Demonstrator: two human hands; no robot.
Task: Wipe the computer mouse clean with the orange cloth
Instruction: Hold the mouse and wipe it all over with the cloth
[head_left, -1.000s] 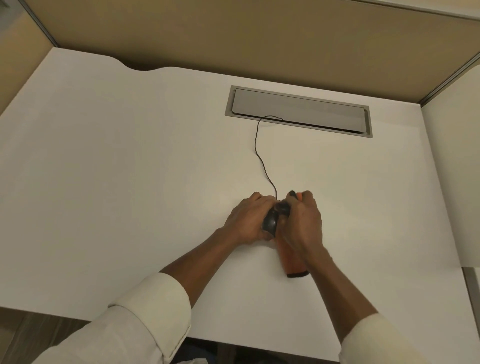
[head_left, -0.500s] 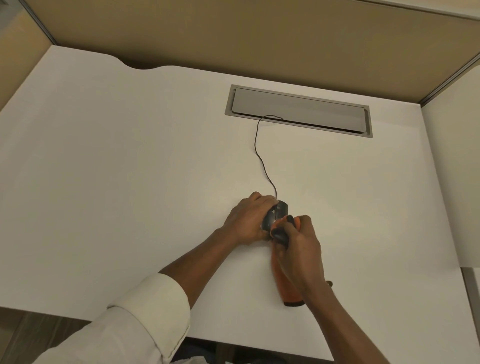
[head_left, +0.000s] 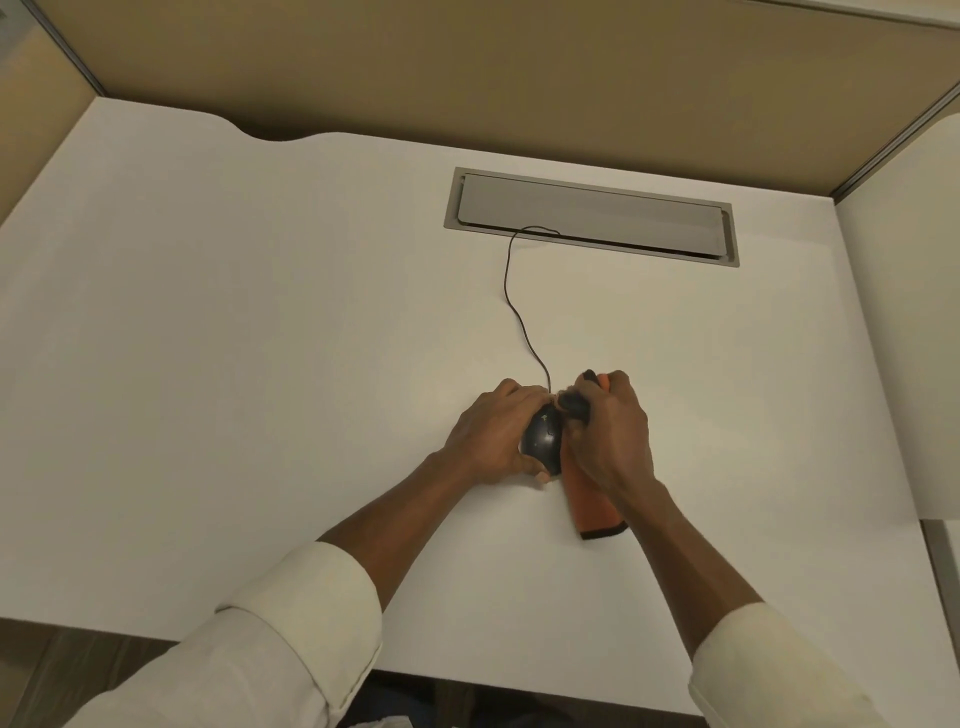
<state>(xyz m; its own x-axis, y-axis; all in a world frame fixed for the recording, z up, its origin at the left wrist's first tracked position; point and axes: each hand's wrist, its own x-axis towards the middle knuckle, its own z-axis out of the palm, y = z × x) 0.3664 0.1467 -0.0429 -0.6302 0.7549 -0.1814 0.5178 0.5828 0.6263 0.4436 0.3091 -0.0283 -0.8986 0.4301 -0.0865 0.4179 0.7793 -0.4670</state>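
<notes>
A black wired computer mouse (head_left: 543, 439) lies on the white desk (head_left: 260, 364), near its middle. My left hand (head_left: 493, 434) grips the mouse from its left side. My right hand (head_left: 608, 431) is closed on the orange cloth (head_left: 592, 506) and presses it against the mouse's right side and front. The cloth has a dark edge and hangs out below my right hand onto the desk. Most of the cloth and the mouse's right flank are hidden by my fingers.
The mouse's thin black cable (head_left: 517, 312) runs back to a grey cable hatch (head_left: 589, 218) set into the desk. Tan partition walls (head_left: 467, 67) close the back and sides. A second white desk surface (head_left: 904, 338) adjoins at the right.
My right hand with the cloth has slid forward along the mouse, from its rear end half a second ago to its front. My left hand kept its hold.
</notes>
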